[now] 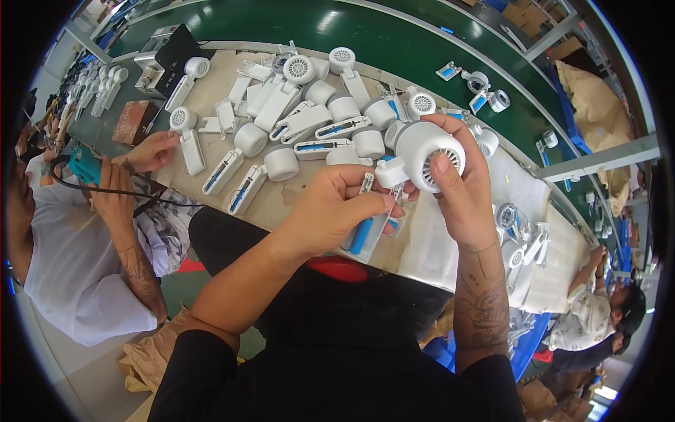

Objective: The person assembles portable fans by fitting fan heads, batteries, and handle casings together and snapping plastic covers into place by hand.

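Both of my hands grip one white handheld fan (pixel 416 151) above the table's near edge. My right hand (pixel 465 190) is wrapped around its round head, thumb on the vented grille. Closed on its open handle shell is my left hand (pixel 325 214), thumb and fingers on either side. A blue cylindrical battery (pixel 361 235) shows inside that shell; my fingers partly hide the joint between handle and head. Just beyond my hands lies a pile of similar white fans (pixel 299 116), several with handles open and blue batteries exposed.
A green conveyor belt (pixel 394 35) runs behind the table, carrying a few fan parts (pixel 479 88). More parts (pixel 520 243) lie to the right. On the left, a co-worker (pixel 91 260) holds a teal power tool (pixel 86 166) near a black-and-silver device (pixel 165 63) and a reddish block (pixel 135 122).
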The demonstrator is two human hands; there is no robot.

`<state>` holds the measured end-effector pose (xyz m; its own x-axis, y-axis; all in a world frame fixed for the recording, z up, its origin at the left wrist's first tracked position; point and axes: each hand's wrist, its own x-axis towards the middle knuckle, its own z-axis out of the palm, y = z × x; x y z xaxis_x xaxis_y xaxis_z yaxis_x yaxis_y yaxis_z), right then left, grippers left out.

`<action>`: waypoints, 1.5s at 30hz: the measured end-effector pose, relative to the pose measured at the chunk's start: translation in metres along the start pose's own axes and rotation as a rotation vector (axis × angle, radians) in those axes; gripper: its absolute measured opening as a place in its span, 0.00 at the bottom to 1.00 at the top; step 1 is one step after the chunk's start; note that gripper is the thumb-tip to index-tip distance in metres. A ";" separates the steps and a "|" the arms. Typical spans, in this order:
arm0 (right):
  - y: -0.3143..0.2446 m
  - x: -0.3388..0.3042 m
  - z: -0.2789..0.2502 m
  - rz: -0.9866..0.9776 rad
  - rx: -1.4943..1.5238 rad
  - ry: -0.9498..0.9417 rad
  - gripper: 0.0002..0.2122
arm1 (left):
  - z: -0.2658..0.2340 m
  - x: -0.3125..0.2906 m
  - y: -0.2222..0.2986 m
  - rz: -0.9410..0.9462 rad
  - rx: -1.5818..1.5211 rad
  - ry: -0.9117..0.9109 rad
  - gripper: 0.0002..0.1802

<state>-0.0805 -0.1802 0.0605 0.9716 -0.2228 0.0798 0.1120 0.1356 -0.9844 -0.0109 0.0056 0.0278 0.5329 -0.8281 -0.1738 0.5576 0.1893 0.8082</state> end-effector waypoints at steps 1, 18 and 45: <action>0.000 0.000 -0.001 -0.001 -0.019 -0.002 0.24 | 0.000 -0.001 -0.001 -0.002 0.006 0.029 0.13; -0.014 0.083 0.048 0.402 -0.566 -0.633 0.22 | -0.052 -0.036 0.010 0.031 0.058 0.068 0.17; 0.057 0.172 0.177 -0.295 -0.858 -0.257 0.09 | -0.163 -0.120 0.020 0.441 -0.263 0.575 0.14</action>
<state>0.1296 -0.0397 0.0455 0.9562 0.0992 0.2754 0.2684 -0.6723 -0.6899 0.0403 0.1946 -0.0275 0.9478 -0.2560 -0.1902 0.3117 0.6168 0.7228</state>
